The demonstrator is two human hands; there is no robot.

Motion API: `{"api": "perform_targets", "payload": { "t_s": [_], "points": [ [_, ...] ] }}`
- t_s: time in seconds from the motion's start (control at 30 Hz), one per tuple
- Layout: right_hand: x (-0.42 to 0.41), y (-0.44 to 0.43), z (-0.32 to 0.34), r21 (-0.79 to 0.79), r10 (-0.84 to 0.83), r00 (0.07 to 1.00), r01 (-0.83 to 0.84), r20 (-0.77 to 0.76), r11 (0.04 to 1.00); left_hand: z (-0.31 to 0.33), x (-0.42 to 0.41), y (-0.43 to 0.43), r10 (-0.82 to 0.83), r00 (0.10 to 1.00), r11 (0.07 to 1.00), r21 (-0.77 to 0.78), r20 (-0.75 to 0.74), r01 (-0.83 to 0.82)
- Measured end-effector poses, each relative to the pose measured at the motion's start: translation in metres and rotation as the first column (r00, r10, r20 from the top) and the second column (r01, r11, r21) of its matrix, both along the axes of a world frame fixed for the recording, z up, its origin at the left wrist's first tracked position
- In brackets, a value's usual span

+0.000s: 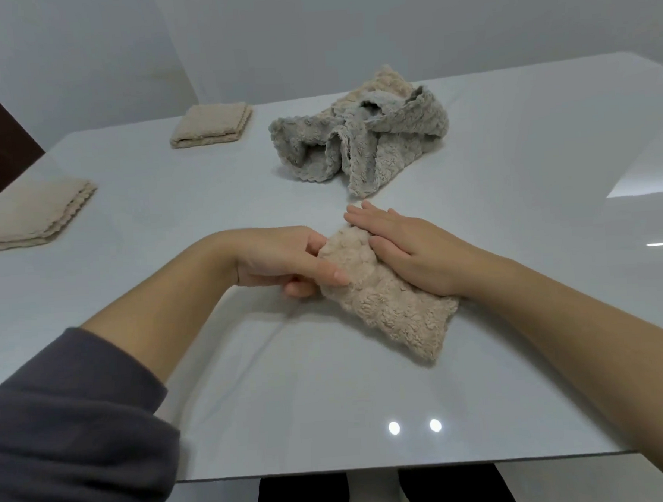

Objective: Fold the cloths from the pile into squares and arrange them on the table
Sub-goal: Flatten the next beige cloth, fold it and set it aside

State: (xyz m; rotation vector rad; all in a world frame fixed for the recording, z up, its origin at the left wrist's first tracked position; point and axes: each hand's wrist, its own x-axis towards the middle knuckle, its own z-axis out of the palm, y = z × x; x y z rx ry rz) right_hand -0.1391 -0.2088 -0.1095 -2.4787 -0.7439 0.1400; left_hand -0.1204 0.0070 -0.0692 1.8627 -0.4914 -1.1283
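Left hand (280,263) pinches the beige fleece cloth (387,298) at its left edge; right hand (407,250) flat, fingers straight, pressing it onto the table (292,389). Risk: the thick pile springs open if the press lifts, leaving the fold skewed.

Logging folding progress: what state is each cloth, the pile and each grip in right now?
Beige cloth: partly folded into a long strip, lying flat, not yet square.
Left grip: pinches the strip's end.
Right grip: fingers straight, presses flat on the strip.
Pile: crumpled, unfolded.
Far folded cloth: folded square, set down.
Left folded cloth: folded, set down.
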Motion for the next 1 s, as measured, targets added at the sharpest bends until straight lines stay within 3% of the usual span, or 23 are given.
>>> {"api": "perform_targets", "payload": {
  "t_s": [0.2, 0.4, 0.57, 0.87, 1.0],
  "points": [
    [-0.005, -0.001, 0.007, 0.158, -0.006, 1.000, 0.005, 0.001, 0.987, 0.012, 0.012, -0.013, -0.185, 0.971, 0.982, -0.072, -0.153, 0.176],
    [0.000, 0.001, 0.001, 0.018, -0.024, 0.999, 0.024, -0.025, 1.000, 0.006, 0.019, -0.011, -0.255, 0.941, 0.963, -0.149, -0.221, 0.226],
    [0.002, 0.001, -0.002, 0.029, -0.004, 1.000, 0.005, -0.016, 1.000, 0.001, 0.015, -0.007, -0.301, 0.928, 0.944, -0.204, -0.218, 0.258],
    [0.005, 0.001, -0.012, -0.125, -0.009, 0.996, 0.020, 0.084, 0.992, -0.020, 0.004, 0.018, -0.091, 0.971, 0.934, -0.356, -0.223, 0.006],
    [0.004, 0.002, -0.013, -0.150, -0.007, 0.994, 0.024, 0.113, 0.988, -0.018, 0.002, 0.030, 0.119, 0.971, 0.937, -0.299, -0.207, -0.179]
  ]
}}
